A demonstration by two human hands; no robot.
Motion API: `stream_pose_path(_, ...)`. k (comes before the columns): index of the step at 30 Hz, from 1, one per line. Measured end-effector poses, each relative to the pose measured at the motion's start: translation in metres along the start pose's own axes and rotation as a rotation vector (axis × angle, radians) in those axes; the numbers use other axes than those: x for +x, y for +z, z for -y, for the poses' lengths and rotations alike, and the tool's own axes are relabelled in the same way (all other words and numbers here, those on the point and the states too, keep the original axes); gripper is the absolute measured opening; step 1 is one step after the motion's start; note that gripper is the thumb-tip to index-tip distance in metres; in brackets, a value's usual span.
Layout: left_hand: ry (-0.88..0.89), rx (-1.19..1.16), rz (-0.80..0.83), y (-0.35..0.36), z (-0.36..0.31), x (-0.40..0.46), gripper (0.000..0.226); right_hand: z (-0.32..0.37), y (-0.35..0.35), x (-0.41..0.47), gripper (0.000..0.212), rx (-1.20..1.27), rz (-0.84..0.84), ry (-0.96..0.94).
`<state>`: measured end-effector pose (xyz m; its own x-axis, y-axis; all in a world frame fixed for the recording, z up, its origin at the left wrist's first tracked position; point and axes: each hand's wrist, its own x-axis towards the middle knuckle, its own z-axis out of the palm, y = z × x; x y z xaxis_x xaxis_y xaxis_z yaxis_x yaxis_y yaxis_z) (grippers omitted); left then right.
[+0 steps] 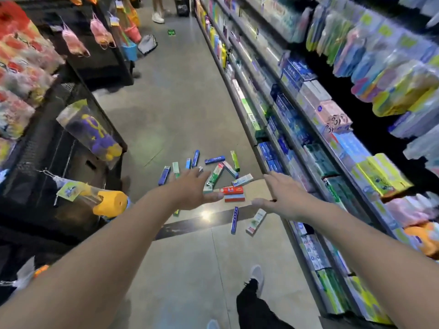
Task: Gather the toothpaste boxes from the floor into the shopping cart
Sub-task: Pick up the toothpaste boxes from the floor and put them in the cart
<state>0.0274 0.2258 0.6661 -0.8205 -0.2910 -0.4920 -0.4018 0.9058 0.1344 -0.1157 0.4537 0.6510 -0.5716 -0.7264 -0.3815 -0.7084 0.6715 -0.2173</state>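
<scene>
Nearest the lens, two bare forearms run up from the bottom corners toward the middle of the frame. The fingers of the left hand are straight and spread, holding nothing; those of the right hand are likewise loose and empty, palm down. Both hover above the floor, not touching anything there.

Just beyond the fingertips, at centre frame, lie the toothpaste boxes, scattered flat at all angles. A red box sits between the two hands, and a blue box and a white box lie a little lower, nearer the person's shoe at bottom centre. Stocked shelves fill the right side; a dark rack of hanging goods fills the left.

No shopping cart can be made out; a dark basket stands at the top centre, well apart.

This looks like the very start: the reach toward the pile, with nothing gathered yet. The next move calls for stooping lower, closing the fingers round the closest boxes, then finding the cart.
</scene>
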Motion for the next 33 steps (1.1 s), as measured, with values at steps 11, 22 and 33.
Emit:
stream_pose_path(11, 0.037, -0.063, 0.133, -0.002, -0.019, 0.216, 0.098, -0.116, 0.021, 0.177, 0.111, 0.083, 0.059, 0.125)
stream_pose_path(22, 0.072, -0.159, 0.268, 0.183, -0.012, 0.422, 0.097, -0.201, 0.209, 0.325, 0.104, 0.301, 0.093, 0.388)
stream_pose_path(33, -0.217, -0.375, 0.385, 0.503, 0.006, 0.586, 0.099, -0.268, 0.533, 0.425, 0.095, 0.684, 0.131, 0.748)
